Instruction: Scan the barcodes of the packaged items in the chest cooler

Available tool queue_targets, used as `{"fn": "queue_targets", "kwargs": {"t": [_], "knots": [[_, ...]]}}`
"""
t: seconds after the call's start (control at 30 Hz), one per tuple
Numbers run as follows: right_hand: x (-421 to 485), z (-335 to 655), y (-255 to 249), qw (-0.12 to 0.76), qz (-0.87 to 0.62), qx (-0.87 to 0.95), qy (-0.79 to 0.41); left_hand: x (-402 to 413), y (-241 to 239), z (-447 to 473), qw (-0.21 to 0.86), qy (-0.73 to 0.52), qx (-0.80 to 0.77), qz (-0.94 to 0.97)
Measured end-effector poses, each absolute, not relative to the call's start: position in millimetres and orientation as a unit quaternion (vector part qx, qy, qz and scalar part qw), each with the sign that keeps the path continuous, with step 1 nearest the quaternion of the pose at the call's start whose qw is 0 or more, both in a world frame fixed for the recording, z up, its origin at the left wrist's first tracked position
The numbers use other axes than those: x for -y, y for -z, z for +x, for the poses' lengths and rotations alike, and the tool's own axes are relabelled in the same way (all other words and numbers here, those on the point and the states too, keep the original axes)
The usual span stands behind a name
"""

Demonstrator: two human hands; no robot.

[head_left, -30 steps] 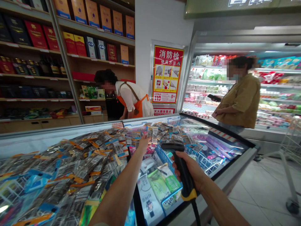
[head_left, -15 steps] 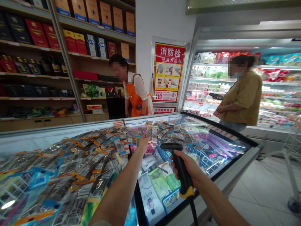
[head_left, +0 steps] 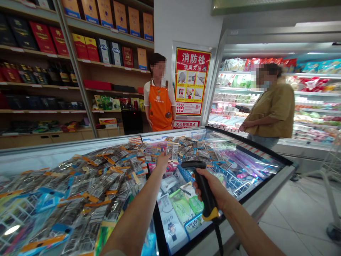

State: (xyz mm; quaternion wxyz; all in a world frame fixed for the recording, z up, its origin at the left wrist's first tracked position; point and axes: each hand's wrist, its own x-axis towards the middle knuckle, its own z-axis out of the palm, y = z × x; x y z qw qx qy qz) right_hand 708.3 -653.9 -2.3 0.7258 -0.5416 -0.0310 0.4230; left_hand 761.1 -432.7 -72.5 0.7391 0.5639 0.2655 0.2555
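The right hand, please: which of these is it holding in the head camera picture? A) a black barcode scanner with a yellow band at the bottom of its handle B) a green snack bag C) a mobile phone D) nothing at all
A: the right hand is wrapped round the handle of the black barcode scanner, whose head points toward the small clear packet held up by the left hand.

On the red poster [head_left: 190, 82] at upper centre, "消防栓 使用方法" and "119" were printed; "灭火器放置点" was read on the red sign [head_left: 185, 124] below it.
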Motion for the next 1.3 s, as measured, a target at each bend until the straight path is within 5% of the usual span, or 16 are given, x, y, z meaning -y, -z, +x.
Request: {"fn": "queue_targets", "kwargs": {"t": [0.23, 0.4, 0.67, 0.8, 1.3], "knots": [[653, 712, 3, 0.738, -0.538, 0.041, -0.405, 425, 67, 756, 0.671, -0.272, -0.292, 0.624], [667, 732, 5, 0.762, -0.553, 0.031, -0.335, 395, 51, 736, 0.437, -0.348, -0.344, 0.755], [694, 751, 13, 0.779, -0.562, 0.006, -0.278, 371, 40, 699, 0.168, -0.203, -0.412, 0.872], [701, 753, 17, 0.789, -0.553, 0.001, -0.267, 396, 39, 704, 0.042, -0.286, -0.371, 0.882], [726, 755, 19, 0.809, -0.533, -0.015, -0.247, 432, 73, 741, 0.009, -0.165, -0.189, 0.968]]}}
